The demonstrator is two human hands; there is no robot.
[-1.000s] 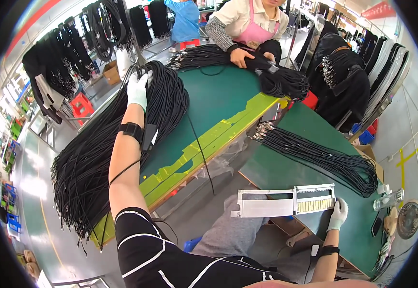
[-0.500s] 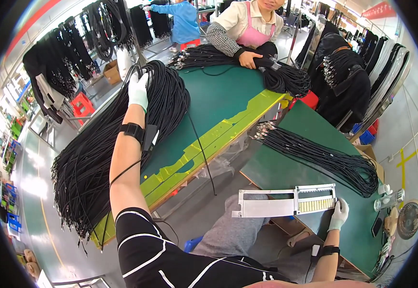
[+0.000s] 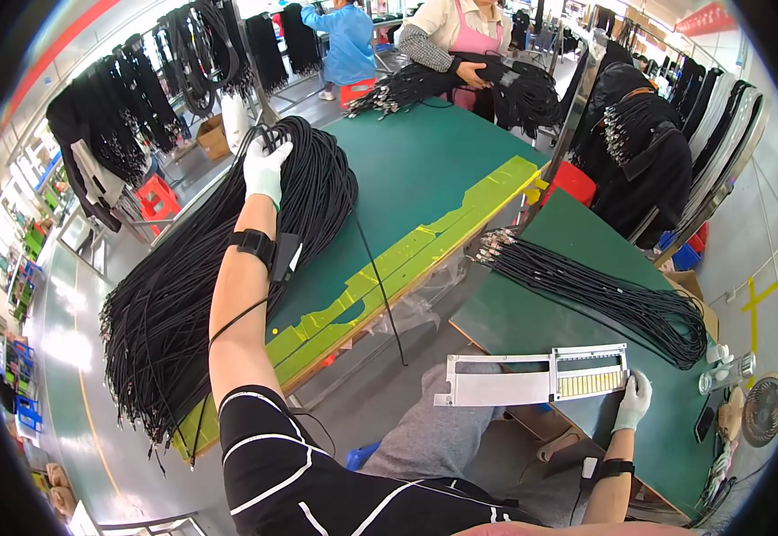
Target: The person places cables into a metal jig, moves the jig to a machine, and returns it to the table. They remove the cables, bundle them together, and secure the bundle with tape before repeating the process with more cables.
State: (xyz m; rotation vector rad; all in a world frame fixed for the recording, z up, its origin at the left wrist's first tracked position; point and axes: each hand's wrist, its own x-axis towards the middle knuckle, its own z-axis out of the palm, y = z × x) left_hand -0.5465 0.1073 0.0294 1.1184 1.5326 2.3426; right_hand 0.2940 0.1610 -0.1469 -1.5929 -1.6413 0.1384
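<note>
My left hand (image 3: 265, 168), in a white glove, is stretched out over a large heap of black cables (image 3: 219, 241) on the left of the green table. Its fingers are curled round some cable loops at the heap's far end. Close to my body on the right, my gloved right hand (image 3: 635, 402) is closed at the right end of a hinged metal fixture (image 3: 500, 389). One half of that fixture is a plain plate; the other has a row of yellowish slots. A single cable (image 3: 376, 277) trails from the heap over the table's edge.
A smaller cable bundle (image 3: 594, 290) lies on the second green table (image 3: 496, 308). Across the first table (image 3: 416, 147), a co-worker (image 3: 465, 36) holds another bundle (image 3: 523, 94). A gap separates the tables. A small fan (image 3: 765, 415) and a clear jar (image 3: 727, 375) stand at right.
The co-worker has lifted their cable bundle off the table and moved it back. My left hand has stayed on the heap, and my right hand remains at the metal fixture.
</note>
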